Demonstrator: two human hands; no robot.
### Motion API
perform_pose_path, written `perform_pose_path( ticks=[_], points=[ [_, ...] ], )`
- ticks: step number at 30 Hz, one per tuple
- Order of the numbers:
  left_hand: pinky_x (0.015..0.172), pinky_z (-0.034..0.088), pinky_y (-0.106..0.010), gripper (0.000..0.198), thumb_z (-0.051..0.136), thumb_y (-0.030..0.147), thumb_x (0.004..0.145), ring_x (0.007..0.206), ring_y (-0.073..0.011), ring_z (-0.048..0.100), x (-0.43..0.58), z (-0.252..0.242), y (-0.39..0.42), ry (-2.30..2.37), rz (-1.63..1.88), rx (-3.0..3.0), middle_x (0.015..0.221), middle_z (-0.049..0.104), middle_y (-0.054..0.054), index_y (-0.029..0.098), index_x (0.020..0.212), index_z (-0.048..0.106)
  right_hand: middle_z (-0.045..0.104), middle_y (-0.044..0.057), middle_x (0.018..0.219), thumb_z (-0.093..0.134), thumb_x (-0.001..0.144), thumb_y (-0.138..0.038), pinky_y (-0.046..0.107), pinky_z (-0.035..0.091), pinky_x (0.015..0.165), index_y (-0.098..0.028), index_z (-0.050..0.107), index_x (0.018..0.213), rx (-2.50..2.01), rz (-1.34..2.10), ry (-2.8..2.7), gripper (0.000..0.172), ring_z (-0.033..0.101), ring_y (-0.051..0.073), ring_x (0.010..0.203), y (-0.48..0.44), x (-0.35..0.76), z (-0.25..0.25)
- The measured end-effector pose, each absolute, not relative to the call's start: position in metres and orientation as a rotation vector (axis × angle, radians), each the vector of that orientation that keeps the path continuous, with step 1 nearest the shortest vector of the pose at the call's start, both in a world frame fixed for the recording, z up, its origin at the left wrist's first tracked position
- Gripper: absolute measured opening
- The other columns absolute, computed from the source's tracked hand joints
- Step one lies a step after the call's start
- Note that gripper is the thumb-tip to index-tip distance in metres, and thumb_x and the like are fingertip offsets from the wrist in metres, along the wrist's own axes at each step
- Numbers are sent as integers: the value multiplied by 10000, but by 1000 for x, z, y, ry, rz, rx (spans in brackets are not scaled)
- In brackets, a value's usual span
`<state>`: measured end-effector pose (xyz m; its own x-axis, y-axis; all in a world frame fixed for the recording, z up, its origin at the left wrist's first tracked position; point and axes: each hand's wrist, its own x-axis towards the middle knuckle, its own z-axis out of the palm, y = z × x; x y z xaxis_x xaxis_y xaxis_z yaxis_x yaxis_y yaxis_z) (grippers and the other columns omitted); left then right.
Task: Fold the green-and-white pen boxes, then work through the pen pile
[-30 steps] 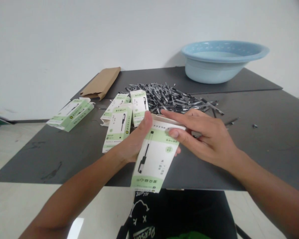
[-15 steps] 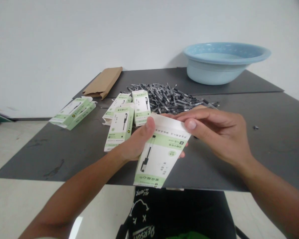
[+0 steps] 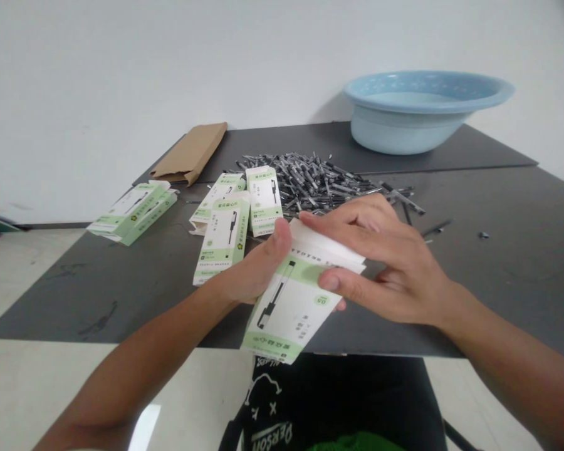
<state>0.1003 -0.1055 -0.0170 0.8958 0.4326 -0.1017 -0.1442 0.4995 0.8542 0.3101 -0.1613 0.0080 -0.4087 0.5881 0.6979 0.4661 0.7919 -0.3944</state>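
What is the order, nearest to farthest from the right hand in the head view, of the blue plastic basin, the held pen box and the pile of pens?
1. Held pen box: touching the right hand.
2. Pile of pens: just beyond the hand.
3. Blue plastic basin: behind the pens, farther right.

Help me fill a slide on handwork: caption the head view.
Left hand grips a printed box while the right hand touches its end, before piled pens and a blue basin.

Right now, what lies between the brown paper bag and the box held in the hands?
In the head view: three green-and-white boxes on the table, then the left hand, which grips the held box.
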Motion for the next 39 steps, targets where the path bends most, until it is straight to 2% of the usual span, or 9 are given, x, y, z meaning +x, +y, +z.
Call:
perform_pose_path(
  ticks=[4, 7, 13, 24, 32, 36, 39],
  points=[
    [575, 597, -272, 1042, 505, 1025, 781, 710, -252, 812, 100, -17, -104, 226, 343, 1148, 798, 805, -88, 130, 1257, 747, 764, 79, 1250, 789, 979, -368, 453, 504, 1014, -285, 653, 1525, -775, 246, -2064, 569, 676, 245, 1129, -161, 311, 7],
    [571, 592, -271, 1018, 463, 1007, 830, 736, -263, 820, 99, -20, -101, 227, 357, 1155, 787, 795, -85, 129, 1265, 741, 743, 71, 1305, 789, 978, -352, 463, 513, 1041, -338, 620, 1558, -787, 328, -2047, 604, 658, 253, 1185, -162, 312, 6],
    [597, 596, -266, 1045, 444, 1044, 789, 771, -252, 821, 100, -14, -105, 266, 325, 1151, 824, 808, -78, 158, 1251, 747, 713, 55, 1331, 765, 997, -296, 418, 566, 1023, -417, 562, 1592, -749, 486, -1990, 640, 645, 231, 1207, -163, 310, 3],
    [664, 632, -329, 1113, 567, 1074, 651, 761, -259, 802, 102, -13, -105, 319, 336, 1077, 862, 820, -114, 129, 1203, 770, 713, 63, 1343, 736, 1013, -242, 411, 560, 1054, -382, 561, 1595, -712, 505, -1992, 624, 636, 222, 1216, -163, 309, 4],
    [567, 584, -234, 1077, 658, 1055, 570, 667, -205, 789, 102, -10, -106, 302, 326, 1011, 810, 814, -61, 159, 1154, 786, 707, 58, 1343, 732, 1015, -250, 425, 510, 1089, -363, 551, 1610, -721, 420, -2036, 632, 617, 238, 1298, -162, 310, 3],
    [616, 594, -253, 1033, 505, 1043, 740, 698, -207, 793, 100, -7, -108, 337, 326, 1072, 827, 808, -66, 131, 1132, 790, 712, 64, 1331, 728, 1019, -236, 399, 500, 1103, -301, 596, 1579, -724, 412, -2040, 579, 619, 220, 1298, -162, 309, 4],
    [619, 590, -257, 1055, 511, 1043, 725, 685, -203, 783, 99, -1, -110, 365, 303, 1069, 824, 801, -61, 125, 1171, 779, 718, 80, 1319, 733, 1016, -233, 403, 499, 1115, -247, 639, 1540, -706, 396, -2038, 532, 623, 220, 1297, -161, 308, 3]
  ],
)
